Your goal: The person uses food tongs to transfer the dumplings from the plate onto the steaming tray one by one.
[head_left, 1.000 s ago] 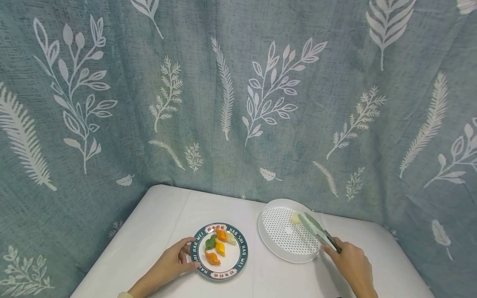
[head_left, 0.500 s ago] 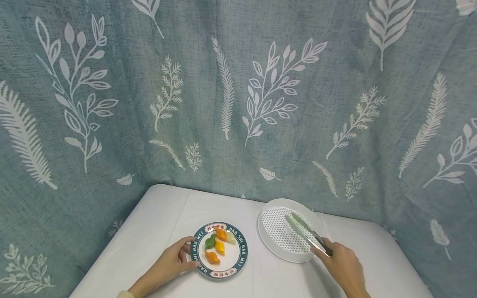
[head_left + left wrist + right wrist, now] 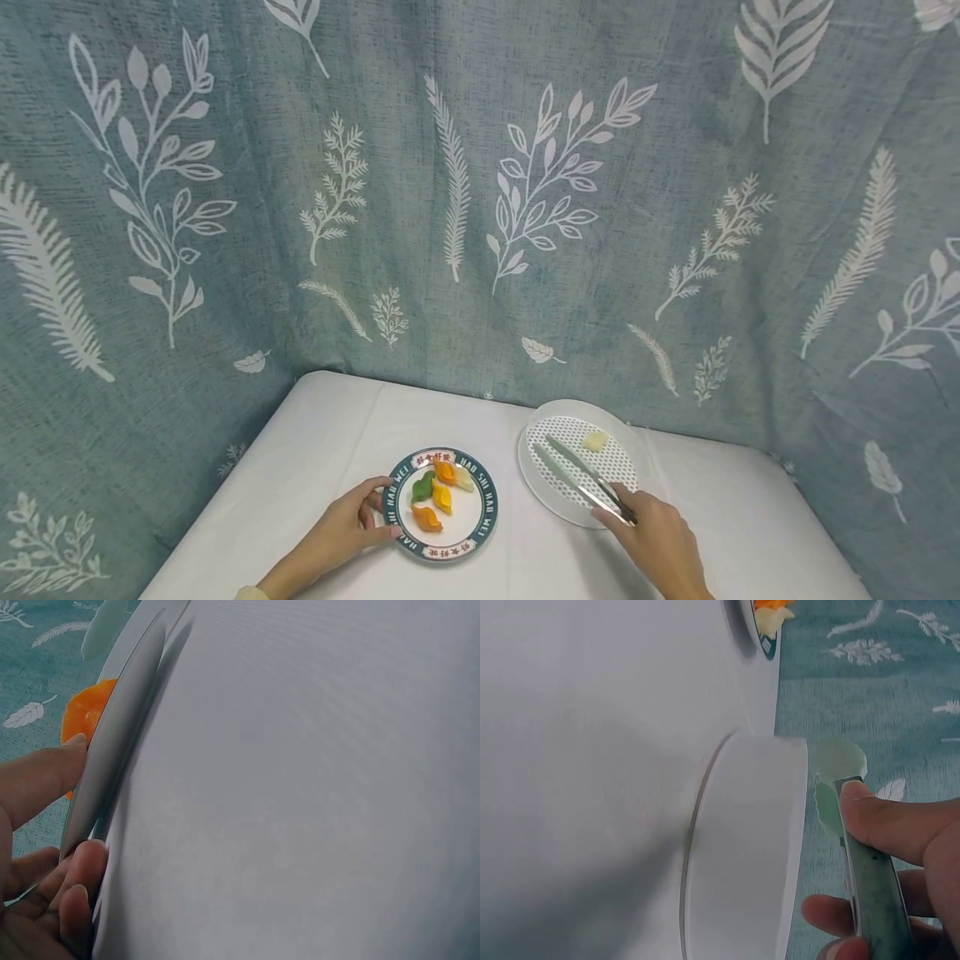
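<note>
A white surface is bordered at the back and on both sides by a blue-green curtain. Across the curtain, pale leafy sprigs, feathery fronds and small single leaves are printed. The surface is rounded at its back left corner, and its left part is crossed by a faint straight crease.

A left hand holds a round, teal-rimmed white plate bearing multicoloured, shell-shaped pieces — a right hand grips green-tipped metal tongs over a round white perforated tray.
</note>
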Demonstrator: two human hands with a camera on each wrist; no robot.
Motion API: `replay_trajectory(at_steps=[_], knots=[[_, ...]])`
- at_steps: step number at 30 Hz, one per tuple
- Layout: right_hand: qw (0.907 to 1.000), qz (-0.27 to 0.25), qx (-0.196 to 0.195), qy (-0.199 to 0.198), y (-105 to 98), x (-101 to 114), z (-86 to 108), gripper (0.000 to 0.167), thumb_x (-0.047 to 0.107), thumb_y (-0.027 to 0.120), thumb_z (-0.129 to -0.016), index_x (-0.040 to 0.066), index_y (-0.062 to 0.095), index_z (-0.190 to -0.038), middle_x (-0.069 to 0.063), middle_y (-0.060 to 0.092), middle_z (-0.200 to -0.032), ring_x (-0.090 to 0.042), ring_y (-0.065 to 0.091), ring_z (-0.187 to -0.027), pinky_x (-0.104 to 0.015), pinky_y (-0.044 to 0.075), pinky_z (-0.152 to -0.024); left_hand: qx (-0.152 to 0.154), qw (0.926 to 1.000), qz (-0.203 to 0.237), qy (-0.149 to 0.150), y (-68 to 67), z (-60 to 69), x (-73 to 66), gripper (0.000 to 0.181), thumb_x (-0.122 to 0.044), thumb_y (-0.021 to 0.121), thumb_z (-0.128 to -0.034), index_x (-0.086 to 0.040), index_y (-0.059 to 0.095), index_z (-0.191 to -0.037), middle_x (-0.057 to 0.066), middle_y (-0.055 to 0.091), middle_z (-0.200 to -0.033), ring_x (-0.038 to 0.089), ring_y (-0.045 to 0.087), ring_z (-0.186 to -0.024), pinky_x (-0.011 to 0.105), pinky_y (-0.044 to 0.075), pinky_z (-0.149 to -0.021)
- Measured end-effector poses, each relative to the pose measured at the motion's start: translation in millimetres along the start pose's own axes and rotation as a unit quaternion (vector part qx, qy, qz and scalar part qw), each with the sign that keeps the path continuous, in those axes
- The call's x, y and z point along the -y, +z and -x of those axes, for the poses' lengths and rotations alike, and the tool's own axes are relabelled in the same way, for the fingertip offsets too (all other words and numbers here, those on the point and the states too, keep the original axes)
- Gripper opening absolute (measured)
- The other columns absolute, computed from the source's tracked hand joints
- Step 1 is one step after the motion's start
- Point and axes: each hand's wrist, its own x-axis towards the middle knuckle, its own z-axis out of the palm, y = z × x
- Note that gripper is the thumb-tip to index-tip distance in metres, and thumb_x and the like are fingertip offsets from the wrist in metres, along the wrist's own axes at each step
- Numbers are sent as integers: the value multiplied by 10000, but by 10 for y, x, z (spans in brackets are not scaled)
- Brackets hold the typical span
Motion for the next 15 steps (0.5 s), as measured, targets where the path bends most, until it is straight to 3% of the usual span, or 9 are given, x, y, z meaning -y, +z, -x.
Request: replay_trajectory(at_steps=[3,9,15], knots=[[9999,-51,-21,-111,22,82,31,603,497,820,-840,63,738,-1251,-124,760,-1047,-306,725,-884,-515,552,-685,-6,10000,-18,-14,1,0,3,834,-350,926,-747,-83,546,-1439,-29,611,-981,154,525,-727,257,450,-588],[9997,-102,119,-190,85,235,68,566,503,845,-801,130,769,-1219,44,710,-846,-128,572,-700,-429,502,-607,-26,10000,-48,-60,8,-5,11,835,-365,926,-743,-93,551,-1438,-38,614,-976,144,526,-721,253,450,-587],[9991,-149,127,-366,169,337,134,534,474,868,-781,148,783,-1196,126,618,-758,-92,542,-700,-398,489,-627,-51,10000,-33,-58,15,-11,15,831,-361,928,-740,-95,556,-1435,-40,622,-978,140,528,-716,254,454,-587]])
